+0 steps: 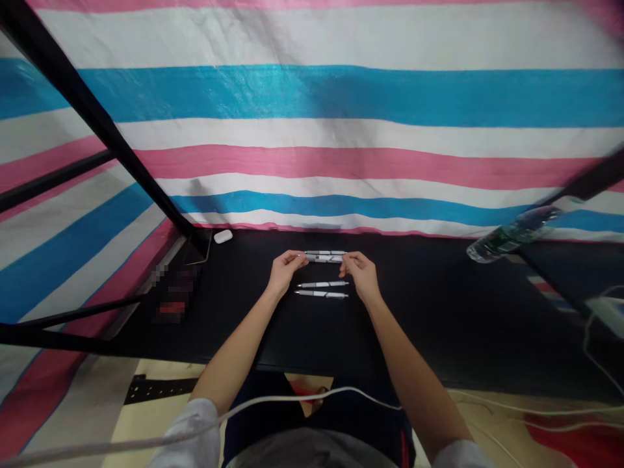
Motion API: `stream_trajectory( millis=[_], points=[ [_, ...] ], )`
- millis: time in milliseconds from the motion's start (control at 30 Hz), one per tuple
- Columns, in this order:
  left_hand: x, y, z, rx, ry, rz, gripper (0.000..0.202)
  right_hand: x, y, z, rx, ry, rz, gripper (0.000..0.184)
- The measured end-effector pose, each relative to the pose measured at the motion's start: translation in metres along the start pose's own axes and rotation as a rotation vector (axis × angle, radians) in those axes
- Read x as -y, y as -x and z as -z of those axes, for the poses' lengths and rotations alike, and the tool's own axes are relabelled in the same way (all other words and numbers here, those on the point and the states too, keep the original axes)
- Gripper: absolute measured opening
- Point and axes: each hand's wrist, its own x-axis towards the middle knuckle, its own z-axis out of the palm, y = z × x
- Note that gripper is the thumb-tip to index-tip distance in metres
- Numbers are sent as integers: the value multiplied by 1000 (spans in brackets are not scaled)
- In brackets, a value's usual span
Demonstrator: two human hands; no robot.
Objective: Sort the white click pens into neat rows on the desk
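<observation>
My left hand (286, 270) pinches the left end of a white-and-grey pen (325, 259), and my right hand (361, 272) has its fingers closed on the right end. Just beyond it, almost touching, is a second similar pen (324, 252); I cannot tell whether my fingers also touch that one. Closer to me, two more pens lie roughly side by side on the black table (312, 331): an upper one (322, 285) slightly tilted and a lower one (322, 294). Their tips point left.
A white earbud-like case (223, 236) sits at the back left, near a black metal frame (197, 244). Left of me is a blurred dark item with a red patch (171, 308). A clear plastic bottle (511, 235) lies at the back right. A white cable (312, 395) crosses before my lap.
</observation>
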Motion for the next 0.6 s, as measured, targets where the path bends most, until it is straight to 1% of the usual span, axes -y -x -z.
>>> stream_trajectory(
  millis=[233, 600],
  points=[
    [0, 1, 0, -2, -74, -13, 30, -2, -1, 0, -14, -8, 49, 32],
    [-2, 3, -2, -7, -71, -3, 36, 0, 0, 0, -19, -30, 78, 30]
  ],
)
